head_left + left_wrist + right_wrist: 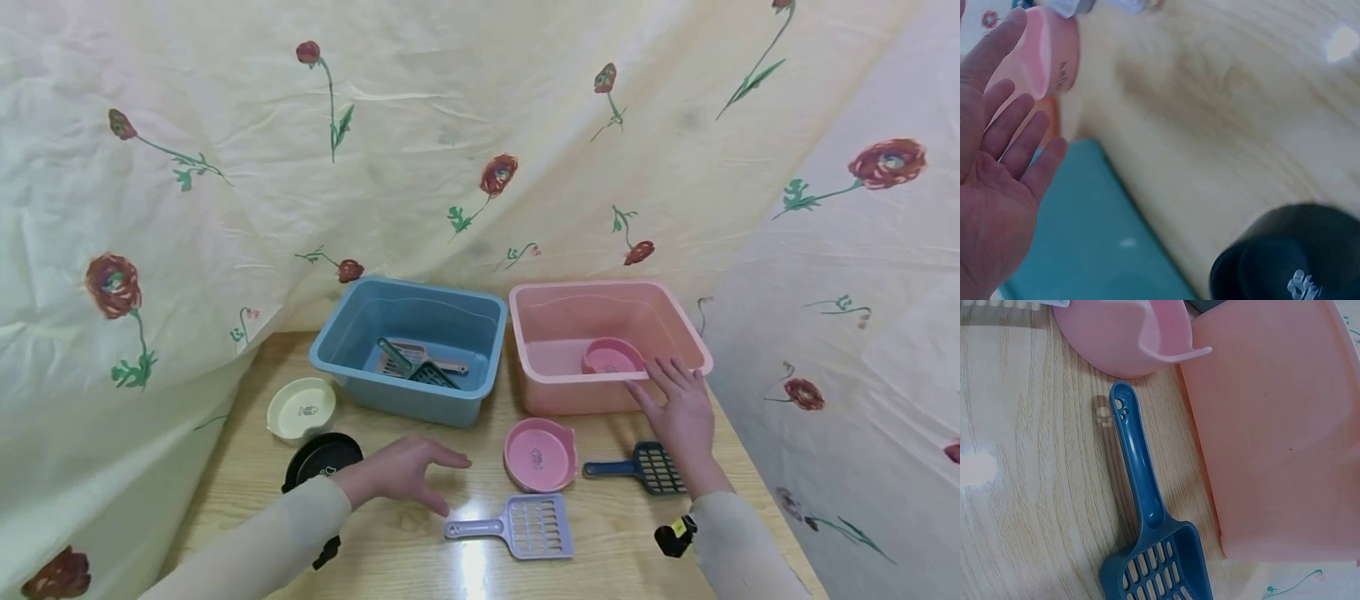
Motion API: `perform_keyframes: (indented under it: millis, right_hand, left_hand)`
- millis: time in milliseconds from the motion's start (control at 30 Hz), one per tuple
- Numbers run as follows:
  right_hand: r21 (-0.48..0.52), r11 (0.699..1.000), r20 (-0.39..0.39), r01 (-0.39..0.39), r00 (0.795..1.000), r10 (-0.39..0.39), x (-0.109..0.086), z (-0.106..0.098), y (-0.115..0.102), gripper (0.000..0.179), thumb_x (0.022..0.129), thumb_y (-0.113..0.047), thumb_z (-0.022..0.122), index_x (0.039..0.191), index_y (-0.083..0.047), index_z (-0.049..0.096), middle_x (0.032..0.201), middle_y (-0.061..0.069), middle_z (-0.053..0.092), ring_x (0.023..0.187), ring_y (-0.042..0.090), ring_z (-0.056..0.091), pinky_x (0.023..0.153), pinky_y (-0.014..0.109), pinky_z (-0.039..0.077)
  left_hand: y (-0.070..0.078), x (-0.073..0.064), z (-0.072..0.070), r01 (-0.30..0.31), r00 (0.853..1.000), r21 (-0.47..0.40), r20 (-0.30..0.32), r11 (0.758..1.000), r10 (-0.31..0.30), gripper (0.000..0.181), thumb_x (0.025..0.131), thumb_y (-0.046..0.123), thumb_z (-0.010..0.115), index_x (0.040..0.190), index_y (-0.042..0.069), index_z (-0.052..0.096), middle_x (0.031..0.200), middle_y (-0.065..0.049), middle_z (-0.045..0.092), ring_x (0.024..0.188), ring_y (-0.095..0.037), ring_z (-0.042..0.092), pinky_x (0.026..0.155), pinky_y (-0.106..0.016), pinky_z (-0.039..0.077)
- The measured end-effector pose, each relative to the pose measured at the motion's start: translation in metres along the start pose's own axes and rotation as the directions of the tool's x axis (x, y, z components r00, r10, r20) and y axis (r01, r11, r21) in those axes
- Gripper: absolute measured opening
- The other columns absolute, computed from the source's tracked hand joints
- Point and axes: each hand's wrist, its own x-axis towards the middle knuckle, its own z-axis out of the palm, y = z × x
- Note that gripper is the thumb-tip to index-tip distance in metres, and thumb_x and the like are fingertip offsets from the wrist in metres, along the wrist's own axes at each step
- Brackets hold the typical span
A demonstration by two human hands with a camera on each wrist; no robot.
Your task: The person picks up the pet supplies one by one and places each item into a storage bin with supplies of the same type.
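I see the pink bin (577, 396) near the far right corner of the table (600, 575), a pink bowl (611, 354) inside it. The right hand (681, 412) is at its front rim, fingers spread; whether they touch, I can't tell. The left hand (405, 468), fingers parted and free, is near the lilac scoop (536, 527), towards the near edge. A blue bin (405, 404) stands along the far edge.

My head view is bright and fairly even, with white glare on the tabletop (405, 562) at bottom centre. The left wrist view reaches me soft, the black bowl (1310, 228) blurred lower right; the right wrist view is sharper, faint shadows beside the blue scoop (1137, 462).
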Motion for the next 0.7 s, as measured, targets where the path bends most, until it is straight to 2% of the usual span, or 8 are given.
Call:
perform_keyframes:
  millis: [200,400,633,700]
  right_hand:
    - [0.015,1.0,-0.009,0.004,1.0,-0.004,0.001,0.001,-0.002,0.063,0.096,-0.041,0.081,0.145,-0.003,0.065,0.149,0.024,0.06,0.147,0.046,0.047,0.131,0.056,0.02]
    - [0.012,1.0,-0.011,0.003,1.0,-0.003,0.0,0.001,-0.002,0.063,0.096,-0.04,0.08,0.145,-0.003,0.065,0.149,0.025,0.06,0.147,0.046,0.047,0.132,0.056,0.019]
    - [0.023,1.0,-0.016,0.004,1.0,-0.004,0.0,0.002,-0.002,0.066,0.098,-0.047,0.076,0.146,-0.004,0.063,0.15,0.025,0.059,0.147,0.047,0.046,0.132,0.054,0.017]
    - [0.022,1.0,-0.015,0.002,1.0,-0.002,0.0,0.002,-0.001,0.065,0.097,-0.043,0.079,0.147,-0.004,0.063,0.15,0.025,0.059,0.147,0.047,0.046,0.132,0.054,0.017]
  left_hand:
    - [-0.005,0.009,0.02,0.03,0.999,-0.056,0.018,0.998,-0.029,0.076,0.08,0.034,0.096,0.147,0.014,0.066,0.149,0.002,0.065,0.139,-0.019,0.06,0.118,-0.039,0.047]
    - [-0.014,0.019,0.038,0.069,0.997,-0.062,0.034,0.996,-0.067,0.076,0.08,0.034,0.097,0.148,0.019,0.066,0.148,0.011,0.064,0.139,-0.013,0.058,0.119,-0.037,0.045]
    - [-0.018,0.026,0.058,0.07,0.997,-0.07,0.04,0.995,-0.067,0.076,0.076,0.035,0.099,0.144,0.023,0.069,0.144,0.017,0.065,0.134,-0.007,0.06,0.115,-0.03,0.047]
    - [-0.018,0.027,0.062,0.058,0.998,-0.062,0.039,0.996,-0.056,0.077,0.074,0.036,0.1,0.144,0.023,0.069,0.144,0.016,0.065,0.134,-0.006,0.061,0.115,-0.029,0.047]
